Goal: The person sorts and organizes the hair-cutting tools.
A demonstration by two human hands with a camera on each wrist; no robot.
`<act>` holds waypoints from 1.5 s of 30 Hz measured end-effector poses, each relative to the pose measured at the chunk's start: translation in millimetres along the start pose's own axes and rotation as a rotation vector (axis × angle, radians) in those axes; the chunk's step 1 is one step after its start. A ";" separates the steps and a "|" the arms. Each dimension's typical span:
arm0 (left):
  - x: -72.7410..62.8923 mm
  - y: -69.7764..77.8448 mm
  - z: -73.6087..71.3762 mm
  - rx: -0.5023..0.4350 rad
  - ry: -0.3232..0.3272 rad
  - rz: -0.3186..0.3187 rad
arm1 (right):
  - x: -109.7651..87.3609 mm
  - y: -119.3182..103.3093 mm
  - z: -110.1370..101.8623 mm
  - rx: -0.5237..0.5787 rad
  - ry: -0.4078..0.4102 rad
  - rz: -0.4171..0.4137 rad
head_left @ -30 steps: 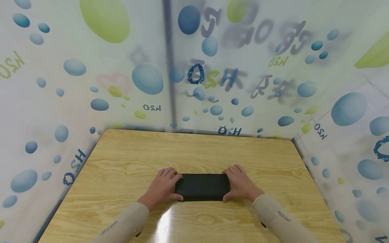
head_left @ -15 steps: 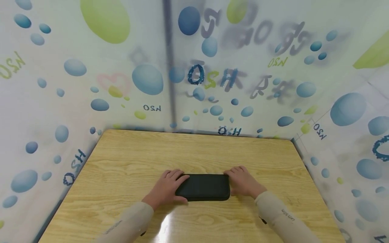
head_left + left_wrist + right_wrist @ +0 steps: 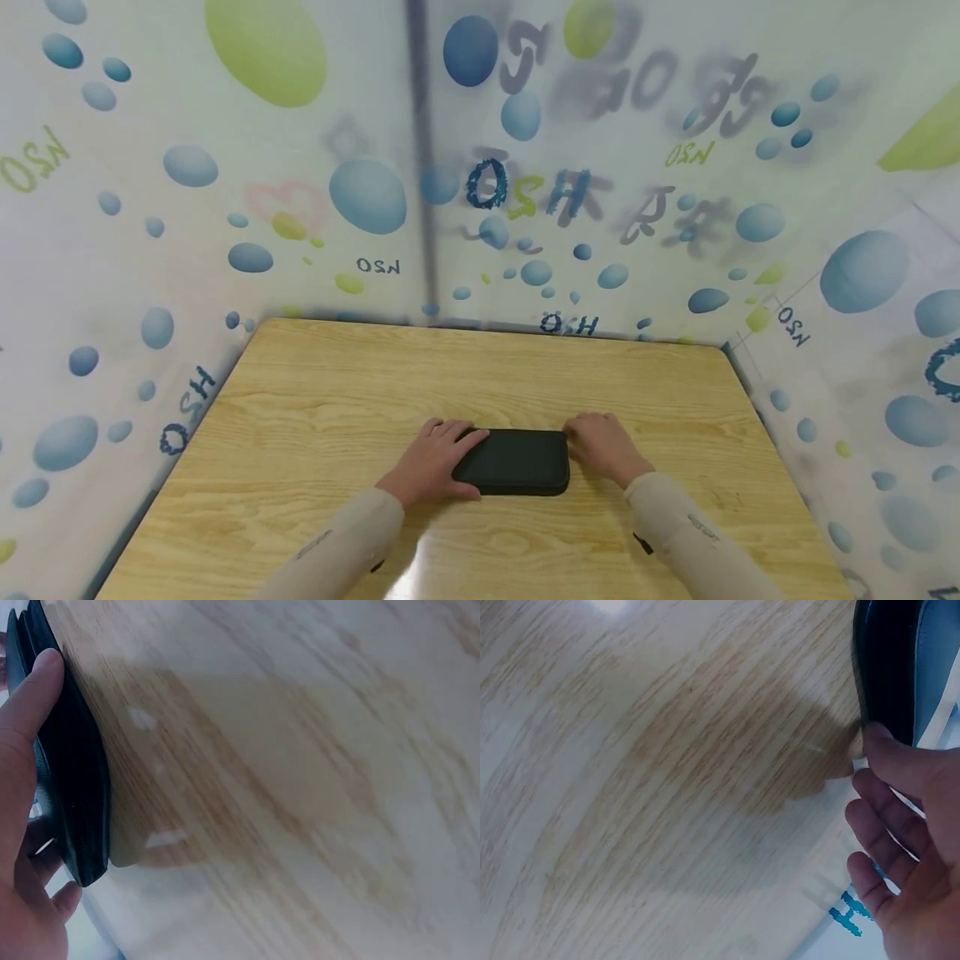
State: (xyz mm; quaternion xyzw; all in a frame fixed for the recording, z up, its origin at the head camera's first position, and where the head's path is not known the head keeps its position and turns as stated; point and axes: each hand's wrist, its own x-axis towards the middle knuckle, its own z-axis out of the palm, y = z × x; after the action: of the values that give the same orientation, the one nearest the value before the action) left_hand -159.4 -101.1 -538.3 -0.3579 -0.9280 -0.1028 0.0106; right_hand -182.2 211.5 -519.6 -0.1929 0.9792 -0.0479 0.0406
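A long black zip wallet lies flat on the wooden table. My left hand grips its left end, thumb along the near edge and fingers over the far edge. In the left wrist view, the thumb presses the side of the wallet, where a zip line runs along the edge. At the wallet's far right corner, my right hand pinches with thumb and forefinger. A small pale tab shows at those fingertips in the right wrist view; the other fingers are loosely bent.
The wooden table reaches back to a pale wall printed with blue and green drops and letters. Similar panels stand at the left and right. Light glares on the table's near part.
My left hand has slid right over the wallet's left end. The right hand has gone from spanning the right end to pinching at its far corner, thumb off the near edge.
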 end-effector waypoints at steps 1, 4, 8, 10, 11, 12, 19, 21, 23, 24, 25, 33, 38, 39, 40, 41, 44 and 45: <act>0.5 -0.8 0.4 -0.003 -0.008 -0.006 | 1.1 -0.6 0.1 0.003 0.007 0.001; 2.3 -3.4 0.1 -0.014 -0.039 -0.023 | 4.7 -2.0 0.7 0.018 0.036 0.003; 4.3 -7.3 -2.6 -0.029 -0.076 -0.044 | 9.9 -1.2 4.7 0.035 0.066 0.010; 5.2 -10.1 -3.5 -0.036 -0.082 -0.046 | 13.0 -0.6 6.8 0.042 0.074 0.019; 5.6 -11.5 -3.7 -0.038 -0.080 -0.045 | 14.4 -0.5 7.4 0.044 0.075 0.023; 6.0 -12.8 -3.8 -0.035 -0.075 -0.043 | 15.7 -0.6 7.8 0.045 0.076 0.029; 8.4 -16.2 -5.3 0.006 -0.061 -0.037 | 21.1 -3.7 7.6 0.057 0.066 0.084; 8.8 -16.0 -5.6 0.001 -0.064 -0.038 | 21.8 -4.2 7.3 0.060 0.067 0.094; 9.4 -16.1 -4.8 0.007 -0.070 -0.040 | 22.4 -4.6 7.1 0.070 0.070 0.102; 9.6 -16.2 -4.2 0.009 -0.072 -0.042 | 22.6 -4.8 7.0 0.072 0.072 0.105; 9.8 -16.3 -3.6 0.011 -0.073 -0.044 | 23.0 -4.8 7.1 0.074 0.072 0.107; 9.9 -15.5 -0.9 0.030 -0.064 -0.040 | 23.3 -4.5 6.8 0.067 0.073 0.097; 9.4 -14.3 -1.7 0.050 -0.079 -0.045 | 23.5 -1.8 8.2 0.054 0.103 0.080; 9.2 -14.1 -1.8 0.056 -0.080 -0.046 | 23.5 -1.1 8.3 0.052 0.108 0.076; 9.1 -14.1 -1.8 0.057 -0.078 -0.047 | 23.7 -0.2 8.6 0.046 0.110 0.072; 9.0 -14.1 -1.7 0.057 -0.075 -0.045 | 23.7 0.4 8.5 0.041 0.113 0.066; 8.7 -14.5 -1.3 0.052 -0.065 -0.044 | 24.2 2.2 8.7 0.029 0.105 0.056; 8.5 -14.6 -1.3 0.050 -0.063 -0.045 | 24.4 2.9 8.9 0.024 0.104 0.051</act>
State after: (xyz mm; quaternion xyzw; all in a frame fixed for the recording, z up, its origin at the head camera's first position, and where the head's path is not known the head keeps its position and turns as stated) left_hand -175.5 -106.3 -538.8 -0.3398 -0.9379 -0.0685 -0.0122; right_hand -205.0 204.1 -530.2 -0.1646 0.9839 -0.0685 -0.0068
